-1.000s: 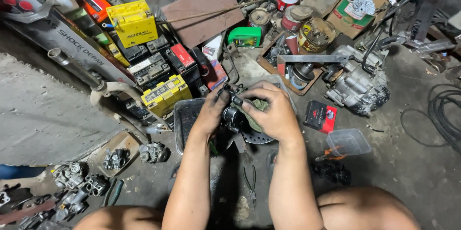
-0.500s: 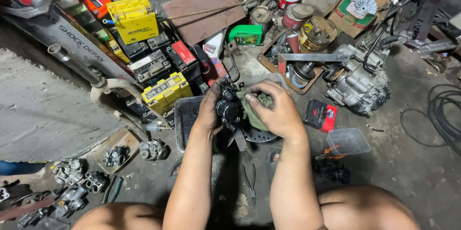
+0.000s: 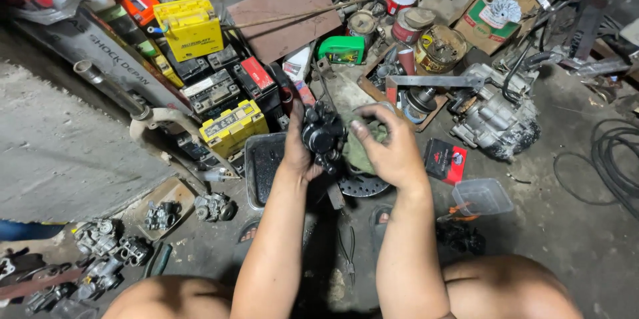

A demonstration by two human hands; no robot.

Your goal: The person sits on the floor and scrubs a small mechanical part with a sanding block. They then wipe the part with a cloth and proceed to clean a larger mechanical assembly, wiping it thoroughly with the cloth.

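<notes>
My left hand (image 3: 297, 149) grips a black greasy brake caliper (image 3: 323, 134) and holds it up in front of me. My right hand (image 3: 391, 149) is closed on a green rag (image 3: 358, 149) and presses it against the right side of the caliper. Below the hands lie a perforated metal brake disc (image 3: 363, 186) and a dark metal tray (image 3: 261, 167) on the floor.
Yellow and black batteries (image 3: 229, 127) are stacked to the left, carburettors (image 3: 106, 246) at lower left. An engine part (image 3: 496, 119), a red-black box (image 3: 444, 159) and a clear plastic tub (image 3: 480, 197) sit to the right. Pliers (image 3: 347, 252) lie between my knees. Cans and boxes crowd the back.
Both hands have lifted the caliper slightly and turned it; my right hand has shifted with the rag to the caliper's right side.
</notes>
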